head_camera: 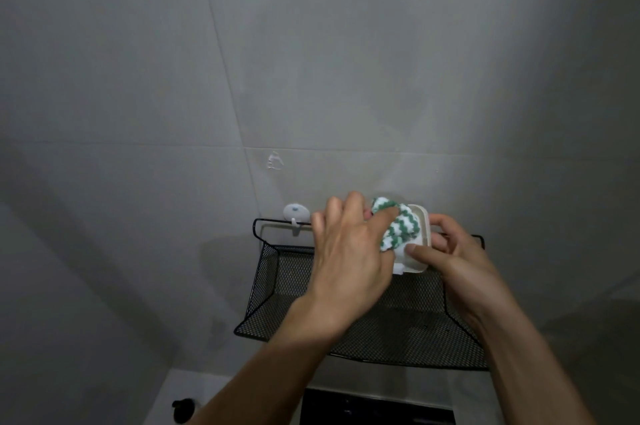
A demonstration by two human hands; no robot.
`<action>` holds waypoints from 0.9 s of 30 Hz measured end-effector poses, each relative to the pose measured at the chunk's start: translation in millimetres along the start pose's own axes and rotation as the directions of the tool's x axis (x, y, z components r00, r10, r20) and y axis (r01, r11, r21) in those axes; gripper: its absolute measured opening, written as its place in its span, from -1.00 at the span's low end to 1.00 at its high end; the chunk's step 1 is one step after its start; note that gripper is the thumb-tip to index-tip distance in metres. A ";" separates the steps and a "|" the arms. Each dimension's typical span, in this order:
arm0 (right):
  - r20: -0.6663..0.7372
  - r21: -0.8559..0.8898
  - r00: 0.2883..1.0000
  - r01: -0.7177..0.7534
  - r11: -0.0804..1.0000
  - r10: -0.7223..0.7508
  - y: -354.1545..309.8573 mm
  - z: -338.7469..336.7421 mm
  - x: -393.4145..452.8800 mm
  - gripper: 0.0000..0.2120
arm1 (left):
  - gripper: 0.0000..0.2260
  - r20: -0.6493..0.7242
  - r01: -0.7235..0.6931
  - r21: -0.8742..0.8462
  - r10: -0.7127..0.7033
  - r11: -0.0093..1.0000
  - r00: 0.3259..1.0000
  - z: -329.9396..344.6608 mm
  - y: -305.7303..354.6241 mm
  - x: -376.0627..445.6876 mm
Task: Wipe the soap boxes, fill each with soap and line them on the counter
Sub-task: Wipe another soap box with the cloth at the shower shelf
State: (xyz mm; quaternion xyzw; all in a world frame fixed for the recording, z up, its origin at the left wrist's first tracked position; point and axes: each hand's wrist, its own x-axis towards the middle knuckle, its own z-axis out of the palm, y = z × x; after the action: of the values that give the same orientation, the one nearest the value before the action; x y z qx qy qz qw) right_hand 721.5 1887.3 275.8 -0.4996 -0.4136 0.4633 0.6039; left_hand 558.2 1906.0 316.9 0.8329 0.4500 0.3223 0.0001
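A grey tiled wall (pixel 311 60) fills most of the view, and against it hangs a black mesh basket (pixel 398 331), hooked at its left corner on a white adhesive hook (pixel 296 213). Below, a strip of pale counter (pixel 194 386) shows beside a dark panel whose nature cannot be made out.

Above the basket, a person works on a white soap box (pixel 420 234). The right hand (pixel 457 261) grips the box from its right side, thumb curled over the near rim and fingers wrapped behind it, holding it tilted and clear of the basket. The left hand (pixel 349 251) pinches a green-and-white zigzag cloth (pixel 398 225) in curled fingers and presses it into the open box.

The step in hand appears to be the wiping; no soap is visible, so filling and lining up look yet to come. The next move likely calls for a firm hold by the right hand while the cloth works round the inner corners, then a place to set the box down.

Room is tight at the back, where box and knuckles sit near the wall. The basket's wire rim lies just under both wrists, a likely snag for the cloth. The space over the basket floor and towards the counter looks open for lowering the box.
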 end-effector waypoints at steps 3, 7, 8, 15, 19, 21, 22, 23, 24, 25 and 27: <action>0.025 -0.005 0.999 0.037 0.999 -0.036 3.6 1.4 0.2 -0.62 | -0.61 0.010 -0.062 -0.052 0.063 0.997 0.998 1.2 7.5 1.9; -0.056 0.024 0.996 0.077 0.997 -0.075 7.2 0.9 -0.5 -0.63 | -0.64 -0.008 -0.081 -0.027 0.080 0.996 0.997 2.8 7.3 8.5; -0.077 0.026 0.994 0.085 0.996 -0.083 7.1 -0.4 -0.9 -0.64 | -0.64 -0.011 -0.075 0.000 0.075 0.997 0.997 3.5 5.6 10.1; -0.151 -0.016 0.977 0.152 0.988 -0.153 7.4 -8.9 -3.8 -0.65 | -0.60 0.062 0.106 0.117 -0.114 0.987 0.992 3.2 -29.8 22.7; -0.156 0.048 0.979 0.141 0.989 -0.132 12.0 -6.2 -1.9 -0.49 | -0.53 0.160 0.241 -0.261 -0.204 0.935 0.966 10.2 -34.8 21.9; -0.124 0.042 0.985 0.128 0.991 -0.122 14.2 -5.3 -1.0 -0.31 | -0.51 0.217 0.299 -0.481 -0.219 0.824 0.951 11.5 -38.0 21.2; -0.109 0.032 0.987 0.124 0.992 -0.120 15.3 -5.5 -0.6 -0.27 | -0.51 0.213 0.298 -0.531 -0.216 0.793 0.953 11.6 -39.9 21.3; -0.096 0.023 0.989 0.117 0.993 -0.115 16.2 -5.8 -0.1 -0.28 | -0.50 0.196 0.279 -0.550 -0.204 0.787 0.959 11.3 -41.8 21.2; -0.081 0.019 0.991 0.105 0.994 -0.103 16.4 -6.1 -0.1 -0.30 | -0.49 0.178 0.252 -0.553 -0.183 0.794 0.967 10.8 -43.2 21.7; -0.065 0.020 0.994 0.089 0.996 -0.087 16.3 -6.2 -0.2 -0.34 | -0.48 0.168 0.226 -0.550 -0.159 0.804 0.973 10.2 -44.5 22.4; -0.039 0.006 0.998 0.056 0.998 -0.056 14.0 -6.5 -0.3 -0.45 | -0.46 0.167 0.188 -0.524 -0.117 0.830 0.979 8.2 -47.4 24.9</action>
State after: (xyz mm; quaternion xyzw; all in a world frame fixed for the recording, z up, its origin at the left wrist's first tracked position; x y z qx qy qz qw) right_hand 725.7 1886.5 260.9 -0.4946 -0.4140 0.4380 0.6262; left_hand 536.8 1955.3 310.0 0.7796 0.4058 0.3803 0.2879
